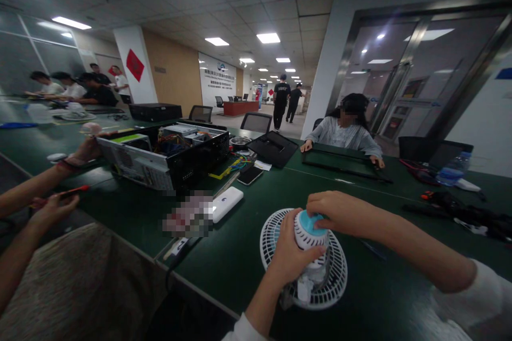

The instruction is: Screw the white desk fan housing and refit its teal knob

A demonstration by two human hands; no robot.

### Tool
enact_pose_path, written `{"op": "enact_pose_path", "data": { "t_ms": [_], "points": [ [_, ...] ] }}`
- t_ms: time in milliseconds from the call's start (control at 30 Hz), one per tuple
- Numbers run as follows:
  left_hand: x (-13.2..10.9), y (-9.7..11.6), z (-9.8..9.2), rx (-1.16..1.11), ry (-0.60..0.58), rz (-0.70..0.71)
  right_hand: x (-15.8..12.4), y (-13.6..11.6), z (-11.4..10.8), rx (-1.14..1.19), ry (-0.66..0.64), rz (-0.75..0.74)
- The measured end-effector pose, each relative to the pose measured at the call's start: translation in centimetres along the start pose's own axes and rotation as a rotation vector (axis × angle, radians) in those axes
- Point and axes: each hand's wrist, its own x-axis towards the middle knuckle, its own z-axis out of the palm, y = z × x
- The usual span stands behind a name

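1. A small white desk fan (306, 256) sits in the person's grip, just above the dark green table (236, 272), with its round wire guard (338, 272) nearly flat and its ribbed white housing (306, 237) pointing upward.
2. The left hand (292, 258) wraps the side of the housing, while the right hand (336, 213) lies over the blue cap (310, 222). The two hands are close together and clamped on the fan from opposite sides.
3. Just beyond the grip, toward the left of the view, lies a white power bank (227, 204) marked with a 6. Beside it is a blurred object (188, 216) too unclear to name.
4. Farther ahead of the hands are a smartphone (250, 175) and an open computer case (164, 154) showing its wiring. A black folder (272, 149) lies to the case's right.
5. To the right of the grip are tangled black cables (452, 213), with a water bottle (454, 169) beyond them.
6. Across the table, a seated person (344, 130) in a grey top rests both hands on a dark flat case (340, 164).
7. Well left of the grip, a co-worker's hand (52, 210) holds a red-handled tool (68, 192), and that person's other hand (84, 152) touches the computer case.
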Motion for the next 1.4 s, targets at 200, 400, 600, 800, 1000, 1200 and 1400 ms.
{"op": "enact_pose_path", "data": {
  "t_ms": [200,400,600,800,1000,1200,1400],
  "points": [
    [-0.2,0.4,0.0,-0.024,0.007,0.003,1.0,-2.1,1.3,-0.068,0.033,0.278],
    [-0.1,0.0,0.1,-0.013,0.007,0.019,0.4,-1.0,0.8,0.045,0.065,0.307],
    [-0.1,-0.2,0.0,-0.015,0.000,0.019,-0.9,1.5,-0.3,0.264,0.017,-0.062],
    [-0.1,0.3,0.1,-0.011,0.003,0.001,-0.3,1.8,0.3,0.178,0.004,-0.117],
    [-0.2,0.2,0.2,0.001,0.011,0.008,0.5,-0.2,0.2,-0.025,-0.017,-0.013],
    [-0.2,0.3,0.2,-0.014,0.005,-0.005,1.7,-2.4,1.3,-0.176,0.035,0.253],
    [-0.2,0.1,0.1,-0.022,-0.004,-0.001,0.5,-0.3,0.4,-0.037,0.038,0.286]
  ]
}}
